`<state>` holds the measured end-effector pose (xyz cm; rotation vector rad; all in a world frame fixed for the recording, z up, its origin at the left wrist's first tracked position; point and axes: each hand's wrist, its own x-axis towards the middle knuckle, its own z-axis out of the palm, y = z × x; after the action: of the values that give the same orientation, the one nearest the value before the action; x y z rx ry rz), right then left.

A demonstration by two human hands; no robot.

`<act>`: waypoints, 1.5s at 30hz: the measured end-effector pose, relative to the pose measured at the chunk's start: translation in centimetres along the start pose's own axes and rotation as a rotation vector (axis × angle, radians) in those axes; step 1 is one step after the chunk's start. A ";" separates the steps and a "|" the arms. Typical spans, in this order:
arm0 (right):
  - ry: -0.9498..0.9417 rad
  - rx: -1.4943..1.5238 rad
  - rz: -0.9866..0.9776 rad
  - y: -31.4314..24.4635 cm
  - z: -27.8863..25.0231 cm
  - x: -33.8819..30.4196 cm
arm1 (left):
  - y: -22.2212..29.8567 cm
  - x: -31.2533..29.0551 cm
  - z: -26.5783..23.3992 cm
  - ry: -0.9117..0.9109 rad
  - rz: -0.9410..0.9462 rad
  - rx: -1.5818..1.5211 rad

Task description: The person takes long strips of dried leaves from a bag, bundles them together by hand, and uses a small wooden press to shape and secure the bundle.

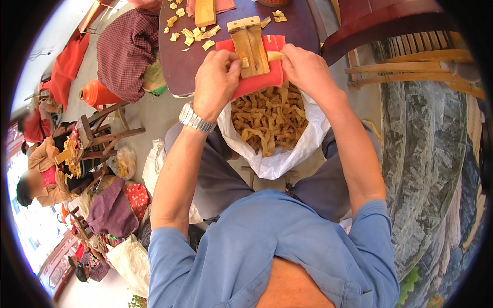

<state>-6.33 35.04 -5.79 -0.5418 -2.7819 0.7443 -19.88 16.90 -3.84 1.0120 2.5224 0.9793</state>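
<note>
From the head camera, a white sack stands open between the person's knees, filled with curled tan strips. Above it, at the edge of a dark round table, a wooden block tool lies on a red cloth. The left hand curls closed against the block's left side. The right hand pinches a pale strip piece against its right side.

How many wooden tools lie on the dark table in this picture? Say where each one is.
2. One wooden tool lies on the red cloth between the left hand and right hand; a second wooden block lies near the table's far edge. Others may be out of view.
</note>
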 end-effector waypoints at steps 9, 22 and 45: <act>0.077 0.302 -0.523 -5.5 -2.6 -7.6 | 0.7 -10.2 -2.5 -0.489 -0.519 -0.972; 0.045 0.895 -0.547 -14.8 -5.3 -16.6 | 6.9 -17.0 -4.4 -0.606 -0.459 -1.189; -0.456 1.224 0.382 -10.1 -1.0 -19.5 | 5.6 -18.1 -4.3 -0.539 -0.092 -0.596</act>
<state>8.71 19.56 -1.78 -0.6412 -1.8944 2.5706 -5.72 5.36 2.82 0.8190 1.6781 1.1413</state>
